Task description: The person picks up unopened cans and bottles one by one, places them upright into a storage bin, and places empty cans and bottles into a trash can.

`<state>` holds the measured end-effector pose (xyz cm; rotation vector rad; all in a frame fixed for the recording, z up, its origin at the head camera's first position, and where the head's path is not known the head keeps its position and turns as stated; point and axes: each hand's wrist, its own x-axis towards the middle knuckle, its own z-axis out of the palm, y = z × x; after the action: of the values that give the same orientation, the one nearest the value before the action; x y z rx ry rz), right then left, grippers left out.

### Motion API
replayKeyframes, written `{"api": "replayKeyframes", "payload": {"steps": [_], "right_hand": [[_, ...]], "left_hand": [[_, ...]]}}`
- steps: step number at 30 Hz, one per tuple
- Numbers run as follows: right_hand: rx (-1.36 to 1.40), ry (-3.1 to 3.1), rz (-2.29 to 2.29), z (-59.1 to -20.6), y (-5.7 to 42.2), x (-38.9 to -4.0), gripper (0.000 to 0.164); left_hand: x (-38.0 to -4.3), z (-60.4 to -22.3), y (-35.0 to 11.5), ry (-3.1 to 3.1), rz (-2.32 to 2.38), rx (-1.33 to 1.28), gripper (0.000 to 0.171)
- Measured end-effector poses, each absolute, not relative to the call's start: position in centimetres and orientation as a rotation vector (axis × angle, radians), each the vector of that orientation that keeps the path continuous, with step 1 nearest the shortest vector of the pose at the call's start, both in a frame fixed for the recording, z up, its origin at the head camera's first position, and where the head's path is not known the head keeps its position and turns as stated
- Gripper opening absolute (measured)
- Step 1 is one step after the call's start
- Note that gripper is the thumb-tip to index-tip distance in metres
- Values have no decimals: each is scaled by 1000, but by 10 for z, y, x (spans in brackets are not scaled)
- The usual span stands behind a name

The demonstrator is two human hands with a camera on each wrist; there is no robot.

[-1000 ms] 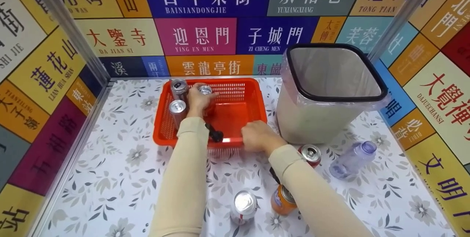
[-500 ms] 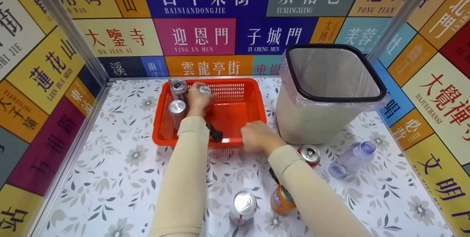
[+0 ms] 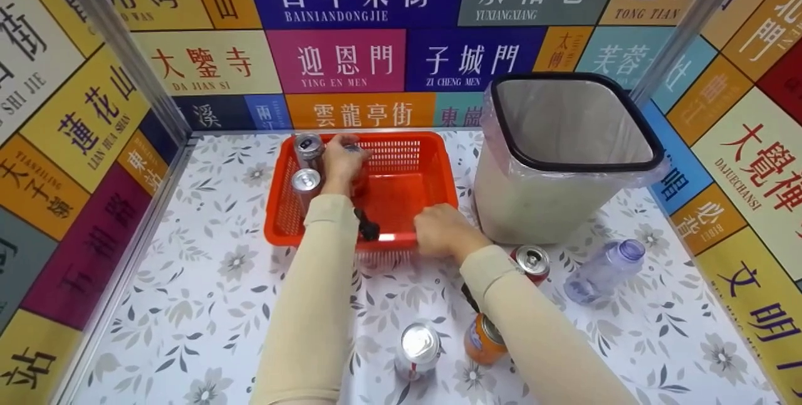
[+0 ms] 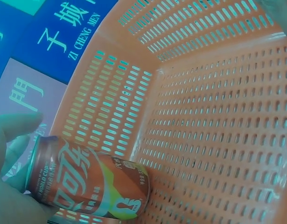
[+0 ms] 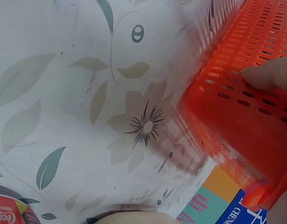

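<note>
In the head view, my left hand (image 3: pixel 342 163) reaches into the red plastic basket (image 3: pixel 401 201) and holds a cola can around its top end. The left wrist view shows this red cola can (image 4: pixel 87 179) against the basket's floor, with fingers (image 4: pixel 15 126) at its rim. Two silver-topped cans, one behind (image 3: pixel 309 148) and one in front (image 3: pixel 306 184), stand upright along the basket's left side. My right hand (image 3: pixel 443 229) grips the basket's front right rim. From the right wrist, its thumb (image 5: pixel 269 74) lies on the perforated side; the other fingers are mostly hidden.
Right of the basket stands a lined bin (image 3: pixel 539 198) with a black rim. A red can (image 3: pixel 531 264), a purple bottle (image 3: pixel 604 272), an orange can (image 3: pixel 484 341) and a silver can (image 3: pixel 417 352) stand or lie nearer the front. Printed panels wall the table.
My left hand has shifted slightly over the can, covering more of its lid. The right hand stays at the basket rim, and the view moves a little.
</note>
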<state>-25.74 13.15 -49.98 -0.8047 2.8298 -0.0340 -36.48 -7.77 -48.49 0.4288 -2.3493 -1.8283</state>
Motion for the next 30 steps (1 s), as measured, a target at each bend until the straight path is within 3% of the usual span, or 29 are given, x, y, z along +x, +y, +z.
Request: {"api": "replayKeyframes", "payload": {"steps": [10,16,30], "right_hand": [[-809,2842,-32,-500,131,-258,11],[-795,2833,-38,-501,131,-259,8],[-779,2812,-18,-499,131,-259,14]], "left_hand": [[-363,-459,-75,-2409,-1698,254,39],[-355,-442,-68,-2302,-1852,125,37],[-298,-419,-66,-2264,-2045,-195,34]]}}
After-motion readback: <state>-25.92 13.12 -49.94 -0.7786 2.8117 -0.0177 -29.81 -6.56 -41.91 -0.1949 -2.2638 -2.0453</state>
